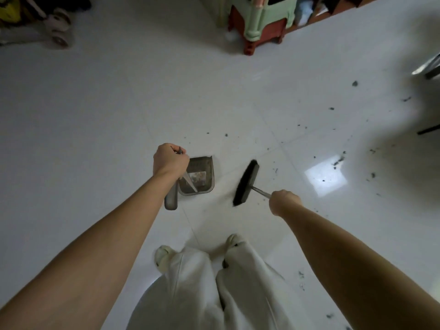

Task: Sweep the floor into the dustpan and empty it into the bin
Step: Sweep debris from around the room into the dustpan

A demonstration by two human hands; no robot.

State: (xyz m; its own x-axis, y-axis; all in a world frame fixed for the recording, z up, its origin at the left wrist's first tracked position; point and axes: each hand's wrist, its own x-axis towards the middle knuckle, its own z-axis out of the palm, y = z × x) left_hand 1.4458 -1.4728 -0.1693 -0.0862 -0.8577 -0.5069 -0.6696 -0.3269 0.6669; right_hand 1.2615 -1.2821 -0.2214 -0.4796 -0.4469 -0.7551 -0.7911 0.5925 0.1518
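- Left hand (169,160): arm extended, fist wrapped round the dustpan (198,176) handle; pan on the floor (107,115).
- Right hand (284,202): fist gripping the broom (245,183) handle; bristles just right of the pan.
- No legible writing.

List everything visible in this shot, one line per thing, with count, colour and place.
dustpan: one, grey, on the floor ahead, some debris inside, long handle up to the left hand
broom: one, black bristles, metal handle, on the floor right of the dustpan
dirt specks: many, dark, scattered on the floor to the right
floor: white glossy tiles
stacked stools: green over red, top centre
wheeled cart: one, grey wheels, top left
trousers: white, bottom centre
slippers: two, pale
left hand: grips the dustpan handle
right hand: grips the broom handle
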